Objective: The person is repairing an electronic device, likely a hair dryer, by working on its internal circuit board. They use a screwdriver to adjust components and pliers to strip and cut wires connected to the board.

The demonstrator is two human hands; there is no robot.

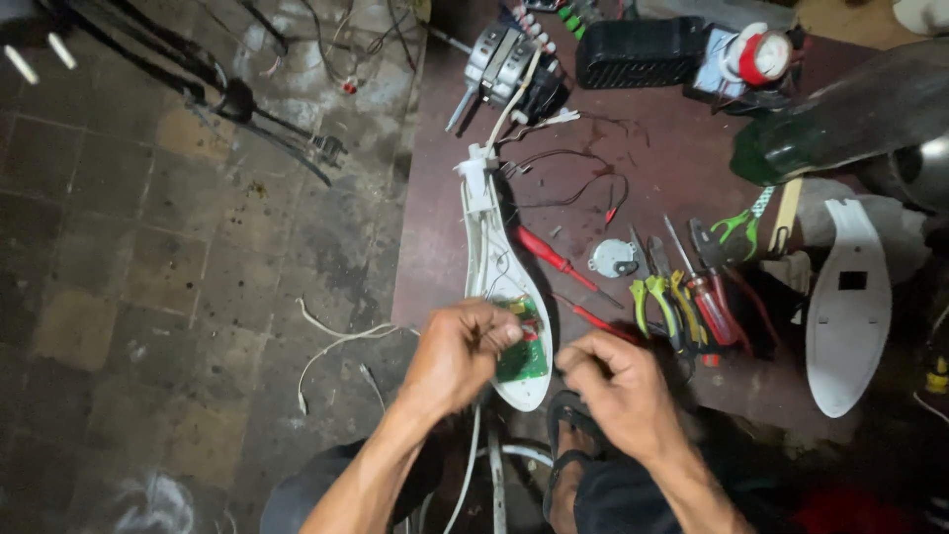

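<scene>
Here, green circuit board [524, 351] in white housing [489, 267].

Left hand [463, 356] covers near edge of circuit board [524, 351]; what fingers pinch cannot be told. Right hand [611, 388] curled, palm side hidden, any content unseen. Both forearms cut off by bottom edge. Lower tip of white housing [486, 247] partly behind hands. Sandal [565, 420] mostly hidden under right wrist. White panel [847, 302] near right edge, dark surroundings unreadable. Bottle [850, 124] runs out at right edge. Board components too small to tell. Plier [660, 307] handles overlap, count unclear.
</scene>
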